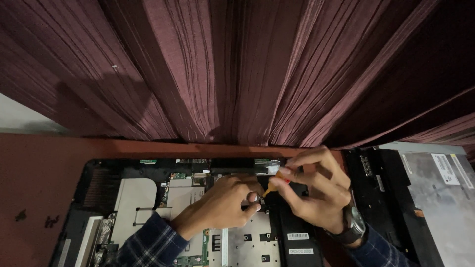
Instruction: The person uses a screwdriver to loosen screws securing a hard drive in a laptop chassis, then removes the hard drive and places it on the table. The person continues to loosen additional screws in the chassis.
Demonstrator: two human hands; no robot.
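An opened laptop base (133, 198) lies on the table with its circuit boards and metal shields bare. My right hand (314, 190) grips a small orange-handled screwdriver (277, 182), tip pointing down-left into the chassis. My left hand (222, 202) rests on the boards right beside that tip, fingers curled and pinched at the spot; whether it holds a tiny part I cannot tell. A wristwatch (352, 225) sits on my right wrist. Both sleeves are dark plaid.
A dark panel with a grey metal sheet (440, 198) lies to the right of the laptop base. A maroon pleated curtain (237, 69) hangs behind the reddish-brown table (34, 188). A black battery-like bar (297, 237) runs under my right hand.
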